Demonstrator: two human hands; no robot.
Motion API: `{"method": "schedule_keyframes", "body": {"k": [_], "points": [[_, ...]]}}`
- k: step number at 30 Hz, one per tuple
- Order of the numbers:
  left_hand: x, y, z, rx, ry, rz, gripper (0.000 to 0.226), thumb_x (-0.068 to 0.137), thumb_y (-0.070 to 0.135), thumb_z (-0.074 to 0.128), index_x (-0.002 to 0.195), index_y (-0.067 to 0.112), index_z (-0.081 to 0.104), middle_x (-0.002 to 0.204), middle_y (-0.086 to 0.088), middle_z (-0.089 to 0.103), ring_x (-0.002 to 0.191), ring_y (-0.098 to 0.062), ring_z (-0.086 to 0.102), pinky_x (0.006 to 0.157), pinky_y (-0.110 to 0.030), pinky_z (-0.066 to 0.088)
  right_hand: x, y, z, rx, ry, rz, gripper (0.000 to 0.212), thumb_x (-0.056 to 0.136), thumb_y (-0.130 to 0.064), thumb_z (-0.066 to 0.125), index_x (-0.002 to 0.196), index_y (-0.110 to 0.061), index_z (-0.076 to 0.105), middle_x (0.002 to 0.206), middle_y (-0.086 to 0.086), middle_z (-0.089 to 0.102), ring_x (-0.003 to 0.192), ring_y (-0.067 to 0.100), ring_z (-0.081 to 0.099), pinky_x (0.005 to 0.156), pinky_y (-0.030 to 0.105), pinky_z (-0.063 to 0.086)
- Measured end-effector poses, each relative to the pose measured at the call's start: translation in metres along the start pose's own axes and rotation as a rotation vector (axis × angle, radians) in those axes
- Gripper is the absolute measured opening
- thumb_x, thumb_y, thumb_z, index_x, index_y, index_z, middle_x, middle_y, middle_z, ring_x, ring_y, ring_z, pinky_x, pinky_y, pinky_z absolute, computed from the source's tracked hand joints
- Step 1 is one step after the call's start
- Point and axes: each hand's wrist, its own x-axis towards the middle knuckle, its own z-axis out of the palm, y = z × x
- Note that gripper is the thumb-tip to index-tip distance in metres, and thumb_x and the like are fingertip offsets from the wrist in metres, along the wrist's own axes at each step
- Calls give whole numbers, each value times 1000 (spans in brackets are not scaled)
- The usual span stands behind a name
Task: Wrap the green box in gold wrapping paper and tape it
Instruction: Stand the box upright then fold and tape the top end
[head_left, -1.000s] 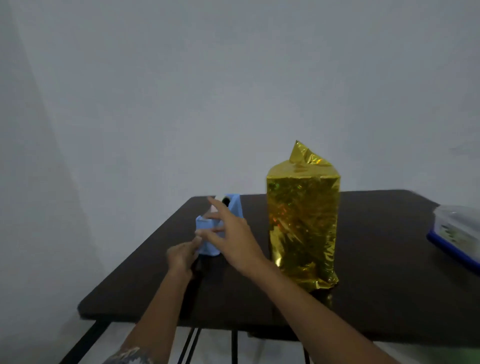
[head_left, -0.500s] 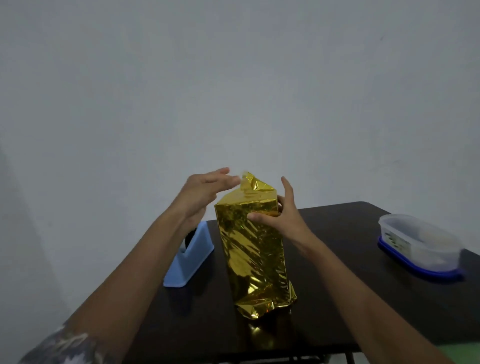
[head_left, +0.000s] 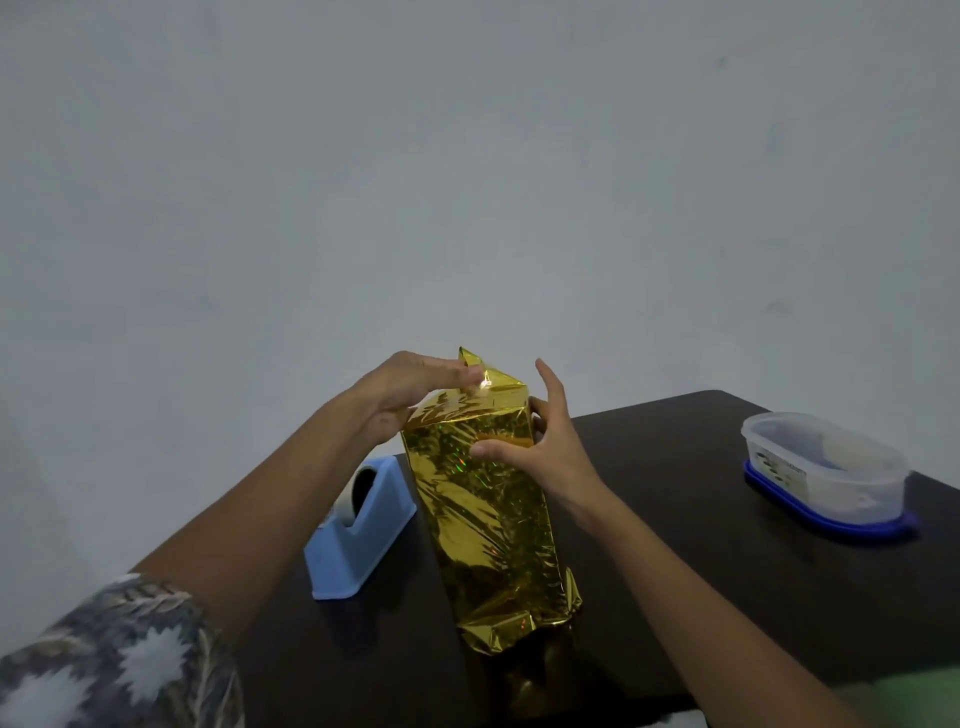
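The gold paper (head_left: 483, 519) hid the box all over. The table (head_left: 727, 519) ran off the right and bottom edges. The tub (head_left: 826, 467) at right was too cloudy to see inside.

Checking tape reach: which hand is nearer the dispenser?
Left. The left hand is at the top of the box, on the side facing the dispenser and above it. The right hand grips the box's far side.
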Motion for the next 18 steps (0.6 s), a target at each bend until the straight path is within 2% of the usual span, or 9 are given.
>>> {"method": "schedule_keyframes", "body": {"k": [1, 4, 5, 7, 8, 11, 14, 18], "points": [[0, 0, 0, 2, -5, -12, 30, 71, 31, 77, 92, 10, 74, 121, 0, 62, 122, -18, 41, 106, -40, 35, 0, 0, 0, 1, 2, 2, 123, 47, -45, 83, 144, -47, 7, 149, 6, 35, 136, 24, 35, 109, 42, 34], [1, 1, -2, 5, -33, -29, 36, 69, 34, 75, 97, 12, 74, 119, -4, 63, 115, -18, 43, 80, -29, 43, -1, 0, 0, 4, 8, 3, 123, 47, -45, 83, 144, -46, 8, 148, 5, 37, 136, 23, 35, 107, 38, 33], [1, 0, -2, 16, -37, -28, 41, 66, 36, 76, 98, 11, 74, 120, -4, 63, 116, -19, 44, 83, -30, 43, 0, 0, 0, 1, 11, 2, 123, 46, -45, 82, 144, -46, 8, 148, 6, 37, 136, 23, 35, 107, 38, 33], [2, -2, -1, 50, -33, -23, 50, 55, 40, 78, 97, 12, 75, 120, -5, 65, 120, -21, 46, 102, -37, 39, -1, 0, 0, -4, 14, 2, 123, 46, -46, 82, 144, -47, 8, 148, 6, 37, 136, 23, 35, 108, 40, 33], [2, -3, 0, 62, -32, -19, 56, 50, 42, 80, 98, 12, 75, 118, -5, 65, 120, -22, 48, 106, -41, 37, -1, 0, 0, -7, 15, 2, 123, 46, -47, 83, 144, -48, 8, 148, 6, 37, 136, 23, 35, 109, 41, 34], [7, -6, 3, 90, -8, -17, 74, 35, 48, 84, 100, 15, 75, 113, -5, 68, 115, -27, 54, 103, -46, 42, -2, 0, 1, -12, 20, 3, 123, 44, -50, 83, 143, -50, 9, 149, 8, 36, 137, 24, 35, 110, 45, 33], [8, -8, 5, 85, 20, -17, 62, 44, 41, 83, 99, 15, 74, 108, -9, 70, 111, -29, 59, 98, -47, 47, -2, 0, 1, -16, 24, 0, 123, 44, -52, 83, 142, -50, 9, 149, 8, 36, 136, 25, 35, 110, 48, 34], [6, -9, 9, 104, 53, -8, 29, 61, 32, 82, 86, 18, 76, 103, -8, 71, 108, -29, 61, 96, -44, 49, -1, 1, 2, -25, 36, -6, 122, 45, -51, 83, 142, -50, 10, 149, 9, 36, 137, 26, 35, 110, 46, 34]]}}
